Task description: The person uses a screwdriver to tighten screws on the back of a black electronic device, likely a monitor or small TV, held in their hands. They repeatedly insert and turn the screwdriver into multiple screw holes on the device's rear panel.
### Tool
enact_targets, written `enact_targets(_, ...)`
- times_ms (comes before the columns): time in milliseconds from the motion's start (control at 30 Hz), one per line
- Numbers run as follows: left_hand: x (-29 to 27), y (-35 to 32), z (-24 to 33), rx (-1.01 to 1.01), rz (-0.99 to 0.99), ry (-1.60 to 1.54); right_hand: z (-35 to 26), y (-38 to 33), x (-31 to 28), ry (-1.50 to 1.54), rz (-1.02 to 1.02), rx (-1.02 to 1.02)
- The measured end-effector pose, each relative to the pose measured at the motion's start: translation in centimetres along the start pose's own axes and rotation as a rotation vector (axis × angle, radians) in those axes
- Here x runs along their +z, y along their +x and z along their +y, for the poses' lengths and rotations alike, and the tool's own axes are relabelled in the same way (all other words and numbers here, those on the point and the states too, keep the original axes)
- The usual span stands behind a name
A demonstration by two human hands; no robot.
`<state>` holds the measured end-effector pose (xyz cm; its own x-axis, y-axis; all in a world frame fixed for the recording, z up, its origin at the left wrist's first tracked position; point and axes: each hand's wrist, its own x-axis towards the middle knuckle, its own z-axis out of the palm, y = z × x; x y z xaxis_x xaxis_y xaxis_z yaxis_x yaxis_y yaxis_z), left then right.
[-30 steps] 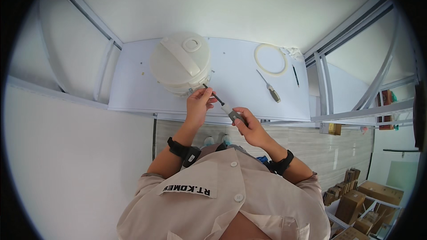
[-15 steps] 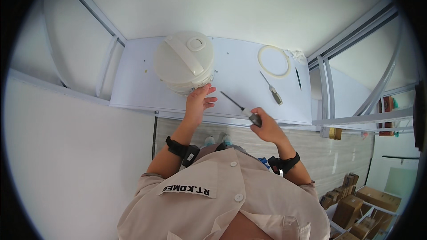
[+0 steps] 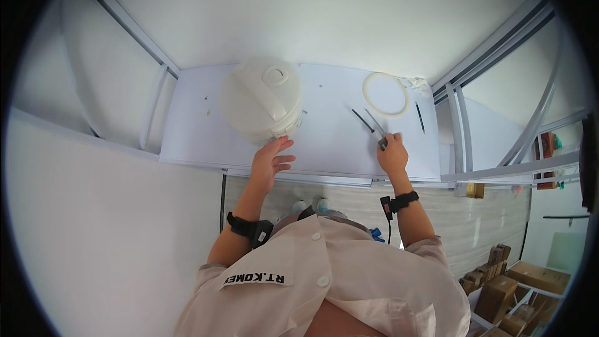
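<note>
A cream rice cooker (image 3: 251, 101) with a carry handle across its lid stands on the left half of the white table. My left hand (image 3: 272, 161) is at its front latch, fingers spread, the tips touching or nearly touching the cooker. Over the table's right side, my right hand (image 3: 393, 153) is closed round the handle of a screwdriver (image 3: 367, 123), its dark shaft pointing away and to the left. Just beside that shaft shows the thinner shaft of a second screwdriver (image 3: 375, 120); its handle is hidden under my right hand.
A cream ring (image 3: 366, 101) lies at the table's back right, next to a crumpled whitish piece (image 3: 419, 85). Right of it is a dark pen-like stick (image 3: 420, 117). Several small bits, perhaps screws, are scattered about. Metal frames (image 3: 460, 128) flank the white table (image 3: 337, 150).
My right hand has carried the screwdriver right and farther over the table, to the one lying there. My left hand stays at the cooker's front. The whole view has shifted slightly.
</note>
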<state>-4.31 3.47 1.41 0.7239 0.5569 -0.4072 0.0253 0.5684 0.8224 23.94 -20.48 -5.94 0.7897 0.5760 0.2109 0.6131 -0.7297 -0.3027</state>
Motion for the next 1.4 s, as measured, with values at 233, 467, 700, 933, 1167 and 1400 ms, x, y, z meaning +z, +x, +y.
enact_targets(233, 0.2, -0.2, -0.2, 0.014, 0.117, -0.031, 2.0, 3.4, 1.0, -0.121, 0.05, 0.085)
enact_targets(467, 1.4, 0.7, -1.8, 0.084, 0.262, -0.14, 4.2, 8.0, 0.7, -0.19, -0.06, 0.021)
enact_targets(700, 4.4, 0.9, -2.5, 0.2, 0.469, -0.283, 5.7, 12.4, 0.3, -0.222, -0.041, -0.143)
enact_targets(933, 4.7, 1.0, -3.2, 0.369, 0.53, -0.379, 6.2, 16.1, 2.0, -0.258, -0.006, -0.136)
enact_targets(1167, 2.7, 0.9, -4.0, 0.507, 0.655, -0.313, 5.5, 15.1, 2.0, -0.188, -0.05, -0.132)
enact_targets(1400, 5.2, 0.5, -5.6, 0.448, 0.667, -0.085, 1.2, 10.3, -0.3, 0.104, -0.055, -0.433)
